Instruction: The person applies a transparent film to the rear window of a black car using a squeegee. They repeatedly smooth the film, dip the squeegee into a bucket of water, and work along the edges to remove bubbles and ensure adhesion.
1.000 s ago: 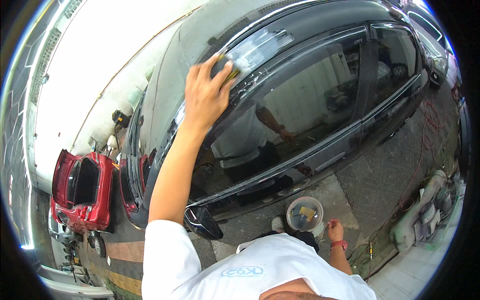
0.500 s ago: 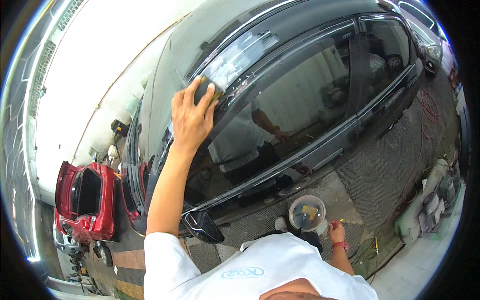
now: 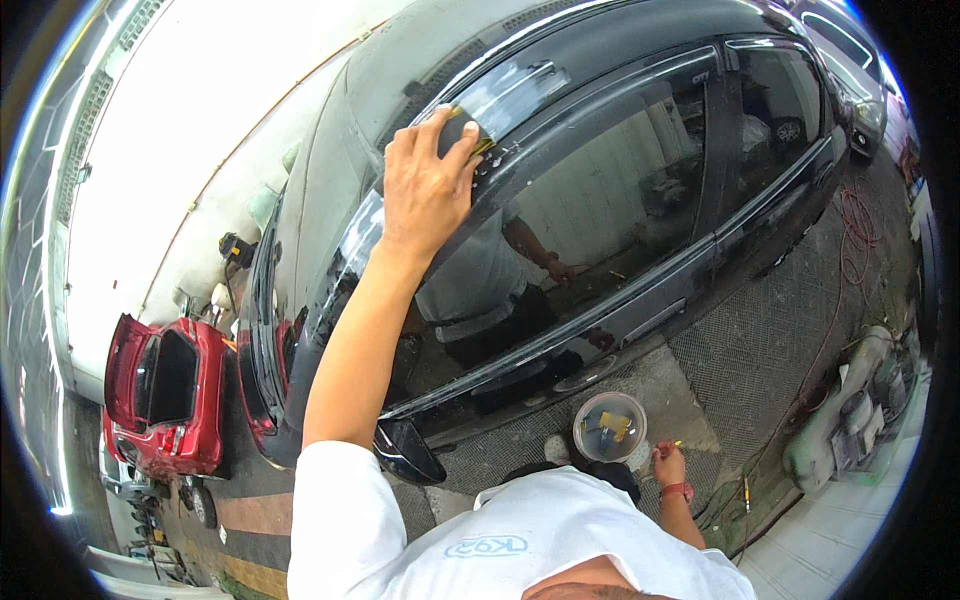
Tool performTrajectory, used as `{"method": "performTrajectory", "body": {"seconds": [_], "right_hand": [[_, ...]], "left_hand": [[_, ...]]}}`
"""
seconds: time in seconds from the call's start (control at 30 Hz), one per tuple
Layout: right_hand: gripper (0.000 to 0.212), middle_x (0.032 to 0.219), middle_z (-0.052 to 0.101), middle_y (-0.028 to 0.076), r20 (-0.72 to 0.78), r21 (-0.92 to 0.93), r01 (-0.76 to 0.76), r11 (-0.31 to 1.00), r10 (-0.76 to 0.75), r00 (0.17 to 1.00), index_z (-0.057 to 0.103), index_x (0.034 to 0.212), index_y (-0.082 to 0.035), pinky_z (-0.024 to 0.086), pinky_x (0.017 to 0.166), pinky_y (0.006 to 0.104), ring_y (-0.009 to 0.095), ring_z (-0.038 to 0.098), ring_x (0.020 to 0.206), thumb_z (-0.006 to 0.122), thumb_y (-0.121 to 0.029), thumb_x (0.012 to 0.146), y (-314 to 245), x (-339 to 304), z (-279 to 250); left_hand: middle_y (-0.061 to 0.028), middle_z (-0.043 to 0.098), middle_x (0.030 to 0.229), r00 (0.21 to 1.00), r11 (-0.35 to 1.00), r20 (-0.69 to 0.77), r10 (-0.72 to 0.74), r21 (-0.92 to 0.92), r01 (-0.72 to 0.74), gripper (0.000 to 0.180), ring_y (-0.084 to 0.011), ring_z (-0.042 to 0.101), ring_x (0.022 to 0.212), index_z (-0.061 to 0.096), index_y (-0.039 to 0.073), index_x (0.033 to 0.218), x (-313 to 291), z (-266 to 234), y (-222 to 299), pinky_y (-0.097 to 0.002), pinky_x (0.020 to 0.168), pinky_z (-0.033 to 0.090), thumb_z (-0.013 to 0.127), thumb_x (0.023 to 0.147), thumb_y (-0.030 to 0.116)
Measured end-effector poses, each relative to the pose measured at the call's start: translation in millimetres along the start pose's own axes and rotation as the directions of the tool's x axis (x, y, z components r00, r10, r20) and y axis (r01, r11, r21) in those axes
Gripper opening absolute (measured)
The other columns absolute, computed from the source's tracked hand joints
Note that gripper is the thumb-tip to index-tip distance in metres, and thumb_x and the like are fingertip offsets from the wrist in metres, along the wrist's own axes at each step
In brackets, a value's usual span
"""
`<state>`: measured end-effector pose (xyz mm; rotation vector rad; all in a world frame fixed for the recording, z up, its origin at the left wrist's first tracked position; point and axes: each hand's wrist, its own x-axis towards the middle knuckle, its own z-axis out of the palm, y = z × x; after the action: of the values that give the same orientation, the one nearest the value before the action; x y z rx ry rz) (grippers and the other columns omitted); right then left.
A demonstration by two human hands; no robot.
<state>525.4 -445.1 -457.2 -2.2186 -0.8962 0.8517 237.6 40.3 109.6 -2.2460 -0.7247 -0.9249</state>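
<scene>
My left hand [image 3: 428, 190] is closed around a dark sanding pad [image 3: 457, 130] with yellowish edges. It presses the pad against the roof rail of a black car [image 3: 640, 75], above the front side window. A wet, whitish patch [image 3: 515, 92] covers the rail just right of the pad, and pale flecks lie below it. Down by my side, my right hand [image 3: 668, 466] pinches a small yellow stub whose kind I cannot make out. Left of that hand stands a clear round bucket [image 3: 578, 428] holding liquid, a yellow piece and dark pieces.
The car's door mirror [image 3: 410, 455] juts out below my left forearm. A red car [image 3: 190, 400] with its tailgate up is at the left. A red hose [image 3: 856, 225] coils on the floor at right, near a grey-green machine [image 3: 850, 410]. Behind the black car runs a white wall [image 3: 200, 110].
My left hand and the sanding pad have slid right and up along the roof rail, over part of the whitish patch. My right hand stays nearly in place.
</scene>
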Motion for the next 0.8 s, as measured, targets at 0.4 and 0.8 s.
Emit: {"method": "performTrajectory", "body": {"seconds": [0.4, 0.8], "right_hand": [[0.034, 0.114, 0.085, 0.020, 0.053, -0.100, -0.038, 0.994, 0.044, 0.998, 0.078, 0.126, -0.008, 0.063, 0.097, 0.0557, 0.044, 0.080, 0.110, 0.078, -0.033, 0.102, -6.8, -0.3, -4.3], [0.033, 0.113, 0.085, 0.021, 0.027, -0.086, -0.141, 0.986, 0.144, 0.989, 0.080, 0.127, -0.010, 0.063, 0.098, 0.0548, 0.043, 0.081, 0.110, 0.076, -0.035, 0.104, -18.5, -8.8, -10.3]], "left_hand": [[-0.0172, 0.065, 0.162, 0.997, 0.998, 0.033, -0.065, -0.022, 0.066, 0.049, -0.0420, 0.063, 0.142, 0.079, 0.014, 0.146, -2.3, 3.3, -19.3, -0.0512, 0.120, 0.051, 0.084, 0.098, 0.006], [-0.0210, 0.061, 0.167, 0.984, 0.991, 0.133, -0.115, -0.053, 0.123, 0.052, -0.0451, 0.060, 0.149, 0.071, 0.007, 0.152, 4.4, 1.2, -14.4, -0.0547, 0.125, 0.048, 0.078, 0.102, 0.001]]}}
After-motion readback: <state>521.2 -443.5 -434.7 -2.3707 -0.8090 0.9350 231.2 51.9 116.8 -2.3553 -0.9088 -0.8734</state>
